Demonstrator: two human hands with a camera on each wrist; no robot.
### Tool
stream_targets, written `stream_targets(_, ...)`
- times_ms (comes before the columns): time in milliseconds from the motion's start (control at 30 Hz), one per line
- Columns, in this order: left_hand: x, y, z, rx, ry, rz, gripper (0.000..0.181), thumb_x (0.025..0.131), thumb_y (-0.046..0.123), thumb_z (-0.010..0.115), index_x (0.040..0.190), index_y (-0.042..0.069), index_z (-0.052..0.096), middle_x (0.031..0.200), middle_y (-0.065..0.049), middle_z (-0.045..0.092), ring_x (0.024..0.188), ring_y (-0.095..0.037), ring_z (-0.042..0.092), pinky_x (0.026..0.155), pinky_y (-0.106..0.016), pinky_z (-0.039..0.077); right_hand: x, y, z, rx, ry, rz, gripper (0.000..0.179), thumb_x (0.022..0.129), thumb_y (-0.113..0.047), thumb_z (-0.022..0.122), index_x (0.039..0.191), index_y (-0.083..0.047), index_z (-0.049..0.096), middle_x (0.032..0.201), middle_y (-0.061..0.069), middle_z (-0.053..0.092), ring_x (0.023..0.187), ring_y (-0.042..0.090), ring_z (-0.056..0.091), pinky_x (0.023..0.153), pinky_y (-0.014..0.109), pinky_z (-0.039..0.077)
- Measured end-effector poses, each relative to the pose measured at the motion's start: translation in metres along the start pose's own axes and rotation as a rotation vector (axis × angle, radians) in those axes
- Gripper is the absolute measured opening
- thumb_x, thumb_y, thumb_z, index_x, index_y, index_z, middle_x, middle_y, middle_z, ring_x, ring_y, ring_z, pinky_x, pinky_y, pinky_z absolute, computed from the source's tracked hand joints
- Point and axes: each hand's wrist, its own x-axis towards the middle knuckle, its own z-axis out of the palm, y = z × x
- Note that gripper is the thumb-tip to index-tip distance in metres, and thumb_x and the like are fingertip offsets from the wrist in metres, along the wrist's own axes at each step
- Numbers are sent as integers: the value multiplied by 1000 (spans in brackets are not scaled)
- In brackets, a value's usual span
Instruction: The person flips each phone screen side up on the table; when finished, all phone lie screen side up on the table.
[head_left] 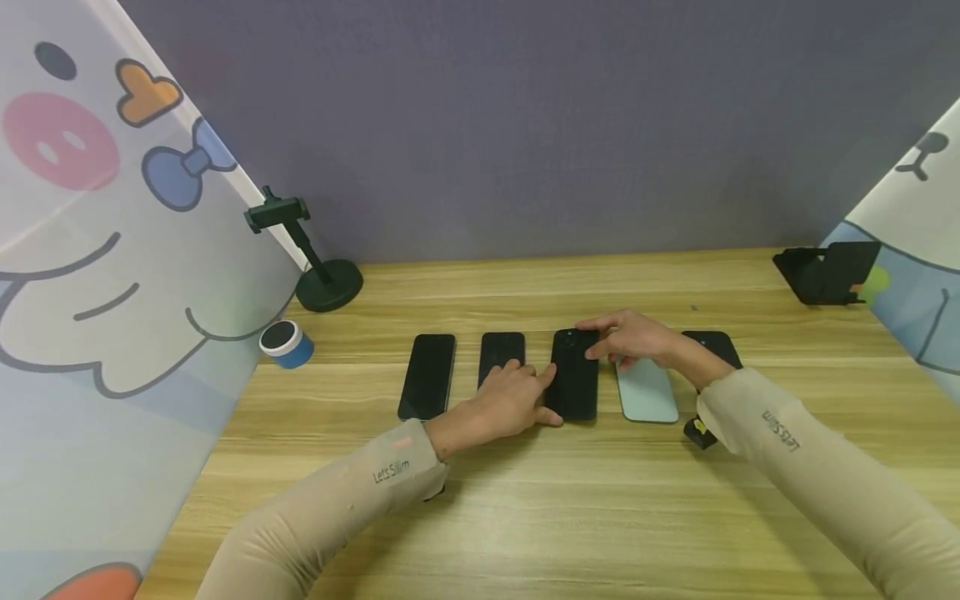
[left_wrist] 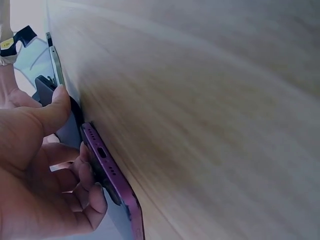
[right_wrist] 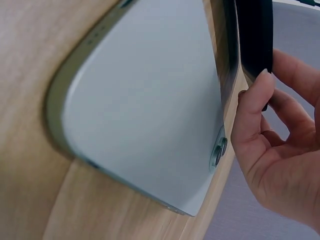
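Observation:
Five phones lie in a row on the wooden table. Both hands hold the middle black phone. My left hand grips its lower left corner, thumb pressed to its edge, with the other fingers resting over the neighbouring purple-edged phone. At the phone's top end, my right hand pinches it. A pale green phone lies just right of it, under my right wrist. Another black phone lies far left, and one far right is partly hidden by my forearm.
A black clamp stand on a round base and a small blue-and-white round object sit at the back left. A folded black stand is at the back right. Cartoon-printed screens flank both sides; a grey wall closes the back.

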Motion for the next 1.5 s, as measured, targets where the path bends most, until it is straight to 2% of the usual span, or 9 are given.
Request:
stream_targets(333, -1, 0, -3, -17, -8, 17, 83, 91, 62, 57, 158, 19, 33, 151, -9, 50, 133, -29, 51, 103, -47, 48, 1, -2, -2, 10, -12, 2, 66, 93, -20, 71, 153, -12, 44, 65, -1, 49, 55, 12, 43, 53, 28, 47)
stream_targets(567, 0, 1, -7, -41, -49, 19, 89, 89, 69, 56, 159, 20, 30, 149, -11, 51, 119, -24, 59, 91, -40, 53, 1, -4, -2, 19, -21, -6, 67, 93, -19, 71, 153, -11, 44, 61, -3, 45, 53, 11, 40, 53, 28, 48)
stream_targets(667, 0, 3, -14, -99, -87, 28, 89, 90, 70, 56, 159, 21, 28, 149, -11, 50, 119, -23, 61, 89, -38, 54, 0, -5, -1, 19, -24, -11, 66, 93, -19, 71, 153, -10, 44, 62, -3, 45, 54, 12, 40, 53, 28, 47)
stream_targets(800, 3, 8, -21, -188, -96, 52, 84, 93, 66, 54, 160, 22, 26, 154, -10, 47, 135, -22, 53, 101, -39, 51, -1, -5, -2, 13, -20, -13, 66, 93, -18, 71, 152, -9, 44, 66, -1, 50, 55, 12, 43, 54, 28, 47)
stream_targets(900, 4, 15, -19, -185, -57, 83, 81, 96, 64, 52, 160, 21, 26, 154, -12, 47, 134, -21, 55, 100, -37, 52, -1, -5, -2, 10, -18, -15, 65, 93, -17, 71, 152, -8, 44, 64, -1, 48, 54, 12, 42, 54, 29, 47)
stream_targets(1067, 4, 26, -6, -108, 52, 131, 80, 96, 64, 51, 159, 19, 29, 142, -11, 59, 101, -17, 70, 68, -26, 56, 0, -6, -3, 9, -24, -24, 65, 93, -17, 70, 152, -7, 44, 56, -5, 40, 49, 11, 37, 53, 28, 48)
stream_targets(1167, 5, 31, -1, -38, 95, 127, 82, 95, 65, 51, 159, 19, 30, 133, -7, 64, 91, -14, 69, 59, -22, 52, 0, -6, -3, 8, -27, -31, 65, 94, -18, 70, 152, -7, 43, 54, -7, 34, 48, 10, 34, 52, 28, 48)
stream_targets(1300, 6, 36, -1, 63, 127, 113, 83, 94, 67, 51, 159, 21, 31, 119, -3, 68, 76, -10, 66, 52, -21, 48, -1, -6, -3, 10, -26, -37, 65, 94, -17, 70, 152, -6, 44, 57, -6, 35, 49, 10, 37, 52, 28, 47)
stream_targets(1500, 7, 39, 1, 122, 174, 107, 83, 92, 69, 53, 159, 23, 32, 98, 1, 67, 61, -8, 58, 45, -21, 43, -2, -7, -3, 10, -29, -38, 64, 94, -16, 69, 152, -5, 44, 55, -7, 35, 49, 10, 38, 51, 27, 46)
